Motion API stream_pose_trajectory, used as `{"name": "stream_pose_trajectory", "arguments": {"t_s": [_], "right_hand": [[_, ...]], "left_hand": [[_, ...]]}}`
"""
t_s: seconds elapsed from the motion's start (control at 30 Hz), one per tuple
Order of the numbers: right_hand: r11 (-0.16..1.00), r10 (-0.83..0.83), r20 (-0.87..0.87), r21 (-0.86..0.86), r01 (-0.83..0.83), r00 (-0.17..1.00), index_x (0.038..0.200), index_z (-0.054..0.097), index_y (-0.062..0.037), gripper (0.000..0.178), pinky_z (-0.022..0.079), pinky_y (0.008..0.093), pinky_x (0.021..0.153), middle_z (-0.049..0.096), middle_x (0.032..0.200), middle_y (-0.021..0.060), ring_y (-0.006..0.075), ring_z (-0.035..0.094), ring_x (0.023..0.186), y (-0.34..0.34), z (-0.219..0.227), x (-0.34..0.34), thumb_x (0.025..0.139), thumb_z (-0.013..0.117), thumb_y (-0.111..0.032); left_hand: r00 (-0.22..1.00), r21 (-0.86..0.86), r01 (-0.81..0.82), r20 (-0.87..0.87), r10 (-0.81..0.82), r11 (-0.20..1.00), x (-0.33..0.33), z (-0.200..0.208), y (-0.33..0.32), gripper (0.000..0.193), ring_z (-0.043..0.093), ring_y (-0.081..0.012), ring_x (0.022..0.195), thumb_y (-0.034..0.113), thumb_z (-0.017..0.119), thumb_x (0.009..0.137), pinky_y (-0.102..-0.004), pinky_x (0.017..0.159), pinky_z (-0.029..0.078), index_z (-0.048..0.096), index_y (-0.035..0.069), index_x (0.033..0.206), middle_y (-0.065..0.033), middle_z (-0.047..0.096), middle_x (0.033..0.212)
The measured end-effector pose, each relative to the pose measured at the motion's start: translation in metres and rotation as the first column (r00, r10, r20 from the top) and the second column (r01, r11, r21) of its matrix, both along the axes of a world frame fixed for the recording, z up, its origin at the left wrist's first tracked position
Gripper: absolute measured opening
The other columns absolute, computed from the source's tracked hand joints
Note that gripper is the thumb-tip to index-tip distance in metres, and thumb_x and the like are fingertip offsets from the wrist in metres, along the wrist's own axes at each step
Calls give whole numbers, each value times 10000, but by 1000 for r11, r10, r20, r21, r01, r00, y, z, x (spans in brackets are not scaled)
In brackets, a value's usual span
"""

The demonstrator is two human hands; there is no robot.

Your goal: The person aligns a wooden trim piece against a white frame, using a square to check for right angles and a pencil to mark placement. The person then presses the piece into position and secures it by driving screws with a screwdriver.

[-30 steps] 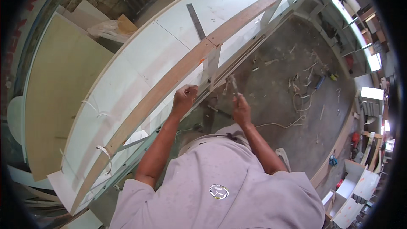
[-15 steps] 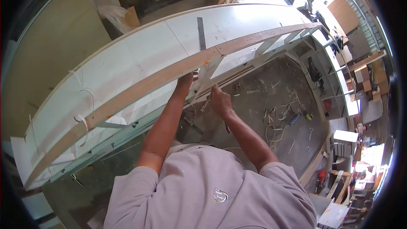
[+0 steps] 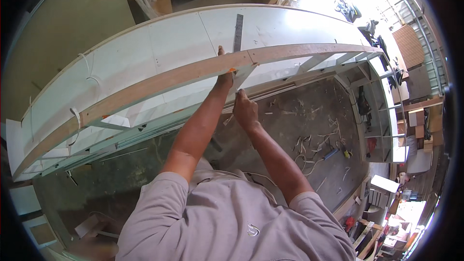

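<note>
A long curved frame fills the upper middle, with a brown wooden rail (image 3: 183,73) along its near top edge and a white panel (image 3: 179,34) behind. My left hand (image 3: 225,79) reaches beneath the rail, beside a pale cross divider (image 3: 245,76). One finger sticks up past the rail's far side; the other fingers are hidden. My right hand (image 3: 246,109) is closed at the divider's lower near end, around something too small to make out. A dark flat metal ruler (image 3: 238,33) lies on the white panel just beyond the rail.
Cord and scraps (image 3: 309,153) lie on the grey floor, near a blue-handled tool (image 3: 331,153). The frame's right end (image 3: 386,111) curves toward me, with open compartments. White strips (image 3: 75,125) hang over the rail at left. Wood pieces (image 3: 416,123) are stacked at far right.
My left hand has moved up and farther under the rail, so a finger now shows beyond it. My right hand stays by the divider, turned slightly. The view has shifted a little.
</note>
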State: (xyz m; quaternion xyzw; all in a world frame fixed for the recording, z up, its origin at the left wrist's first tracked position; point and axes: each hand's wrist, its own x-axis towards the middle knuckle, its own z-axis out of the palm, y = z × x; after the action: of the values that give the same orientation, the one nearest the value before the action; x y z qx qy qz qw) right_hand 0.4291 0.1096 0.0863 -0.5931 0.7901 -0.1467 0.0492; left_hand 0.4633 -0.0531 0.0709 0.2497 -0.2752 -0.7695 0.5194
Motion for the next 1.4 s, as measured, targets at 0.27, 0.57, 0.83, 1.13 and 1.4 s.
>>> {"name": "stream_pose_trajectory", "arguments": {"t_s": [0.27, 0.57, 0.83, 1.13, 1.4], "right_hand": [[987, 129, -4, -100, -129, 992, 1092, 501, -16, 207, 532, 501, 594, 663, 909, 192, 401, 676, 749, -18, -29, -12, 905, 532, -98], [995, 81, 158, -76, -70, 984, 1037, 471, -33, 160, 496, 552, 627, 653, 863, 224, 451, 650, 727, -41, -20, 2, 923, 531, -128], [985, 18, 90, -175, -2, 996, 991, 458, -68, 160, 467, 562, 535, 648, 753, 222, 450, 626, 622, 3, -50, -14, 1021, 488, -222], [965, 105, 85, -248, -81, 991, 973, 462, -45, 149, 481, 527, 500, 634, 685, 216, 425, 627, 582, -23, -49, -9, 1002, 515, -182], [978, 155, 155, -163, -129, 976, 1018, 449, -22, 176, 492, 541, 551, 644, 745, 238, 439, 650, 659, -35, -57, -22, 918, 546, -130]], "left_hand": [[986, 111, 70, 141, -85, 991, -16, -15, -32, 699, 419, -137, 438, 682, 388, 966, -306, 530, 420, 514, 112, 582, 6, 538, 524], [748, -402, -309, 457, 481, 862, 3, -18, -54, 344, 419, -146, 411, 331, 548, 985, -326, 465, 392, 530, 31, 818, -1, 449, 472], [998, 203, -51, -35, 60, 978, 6, 26, -30, 458, 451, -142, 510, 477, 515, 1018, -314, 581, 411, 518, 155, 692, 10, 458, 556], [995, -10, 76, 58, -76, 997, 6, 25, -6, 533, 527, -74, 714, 527, 374, 1059, -270, 705, 441, 605, 96, 845, -2, 568, 749], [953, -89, 129, 287, -99, 988, -4, 16, -27, 687, 424, -89, 511, 594, 286, 1041, -269, 542, 372, 517, 111, 610, 23, 496, 580]]}}
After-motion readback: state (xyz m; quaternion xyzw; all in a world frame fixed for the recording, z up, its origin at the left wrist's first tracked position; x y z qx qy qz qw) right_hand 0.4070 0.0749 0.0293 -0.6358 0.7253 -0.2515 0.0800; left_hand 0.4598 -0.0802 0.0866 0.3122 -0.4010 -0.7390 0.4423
